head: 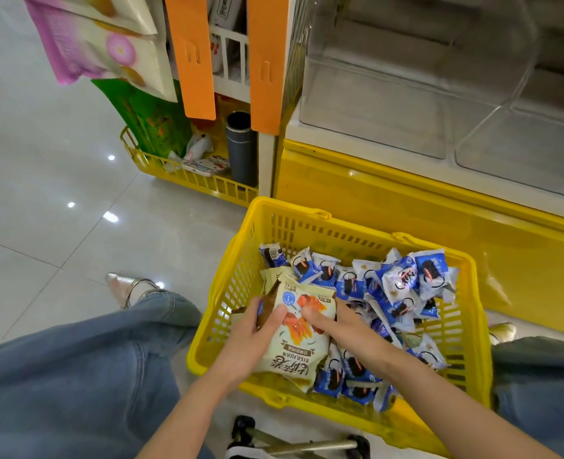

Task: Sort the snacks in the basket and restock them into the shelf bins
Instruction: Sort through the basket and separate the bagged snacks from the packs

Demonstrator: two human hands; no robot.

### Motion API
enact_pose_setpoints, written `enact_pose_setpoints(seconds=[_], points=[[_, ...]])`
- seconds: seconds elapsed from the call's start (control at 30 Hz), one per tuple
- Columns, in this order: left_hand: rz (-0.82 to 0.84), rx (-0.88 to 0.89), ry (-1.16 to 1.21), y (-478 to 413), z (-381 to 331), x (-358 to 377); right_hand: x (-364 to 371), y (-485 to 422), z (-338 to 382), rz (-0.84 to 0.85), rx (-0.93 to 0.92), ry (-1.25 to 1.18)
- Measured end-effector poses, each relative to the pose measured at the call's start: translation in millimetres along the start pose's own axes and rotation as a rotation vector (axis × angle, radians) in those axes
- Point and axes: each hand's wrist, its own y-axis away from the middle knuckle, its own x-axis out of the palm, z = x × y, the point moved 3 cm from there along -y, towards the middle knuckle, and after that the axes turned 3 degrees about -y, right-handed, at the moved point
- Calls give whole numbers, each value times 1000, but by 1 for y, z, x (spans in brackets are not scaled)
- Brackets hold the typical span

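Glossy grey floor tiles are occupied by a yellow slotted plastic basket beside the clear acrylic shelf bins, presumably for reach. Cream snack packets are held at its left wall, apart from blue-and-white packets, likely for sorting: gripped by the curled left hand, thumb on top, and pinched by the right hand.

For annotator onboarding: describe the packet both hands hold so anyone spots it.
In the yellow basket on the floor, look at its left end. The left hand and right hand grip a cream packet there. Unlike the blue-and-white packets heaped beside it, it is larger and pictures orange snacks.
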Motion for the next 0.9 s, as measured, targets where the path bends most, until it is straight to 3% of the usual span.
enact_pose_setpoints(seconds=[0.1,0.2,0.27,0.37,0.47,0.53,0.7,0.8,0.9], points=[[-101,125,-247,-1,-3,-19,3,-11,2,-32,-8,-50],[-517,382,-647,-7,-10,-57,0,-29,-3,-251,-62,12],[-615,332,-658,-15,-8,-75,4,-41,-9,-406,-63,153],[-449,173,-551,-31,2,-80,29,-58,-25,-359,-2,326],[-348,176,-580,-41,4,-77,55,-71,-42,-152,67,404],[-335,193,-593,-48,2,-79,56,-81,-46,-113,90,459],[-356,194,-675,-62,-3,-79,29,-103,-29,-222,-13,751],[-392,189,-695,-63,0,-78,10,-127,-7,-282,-148,821],[-405,187,-703,-64,0,-78,-3,-164,11,-317,-122,807]])
